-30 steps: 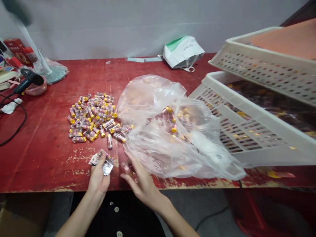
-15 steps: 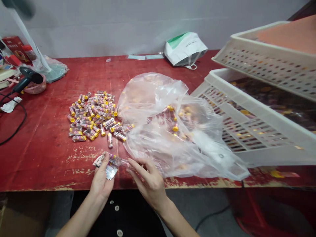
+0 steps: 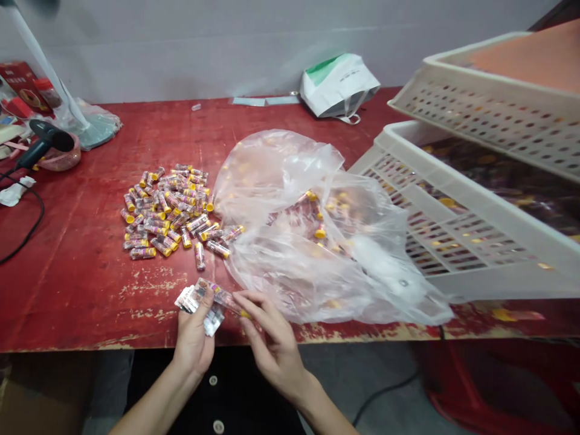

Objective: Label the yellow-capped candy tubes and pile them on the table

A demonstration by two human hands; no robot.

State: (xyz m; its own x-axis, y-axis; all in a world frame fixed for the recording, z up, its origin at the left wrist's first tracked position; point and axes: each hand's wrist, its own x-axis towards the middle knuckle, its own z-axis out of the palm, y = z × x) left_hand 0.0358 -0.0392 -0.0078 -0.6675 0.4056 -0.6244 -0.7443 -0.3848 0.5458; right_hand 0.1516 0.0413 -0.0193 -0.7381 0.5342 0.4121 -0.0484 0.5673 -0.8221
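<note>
My left hand [image 3: 196, 338] is closed on a fan of small printed slips [image 3: 185, 297], whitish and silvery, with the thumb pressed on top. A small clear tube [image 3: 226, 299] with a purple printed part and a yellow end spans the gap between my hands, above the table's front edge. The thumb and fingers of my right hand [image 3: 274, 338] pinch its yellow end. Its other end meets the slips at my left thumb. Just beyond my hands lies a loose pile of similar yellow-capped tubes [image 3: 170, 208]. Beside it spreads a big translucent plastic bag [image 3: 276, 163] with more tubes inside.
Stacked white plastic crates [image 3: 475, 254] with yellow-capped items stand at the right. A white and green bag [image 3: 339, 84] lies near the wall. On the red table's [image 3: 86, 254] left are a black hair-dryer-like device [image 3: 49, 138], a pink bowl [image 3: 67, 158] and a lamp stand [image 3: 49, 66].
The tube has turned so its yellow end shows at my right fingers. My left hand has shifted slightly right, and its slips are fanned wider. The whole view has shifted a little.
</note>
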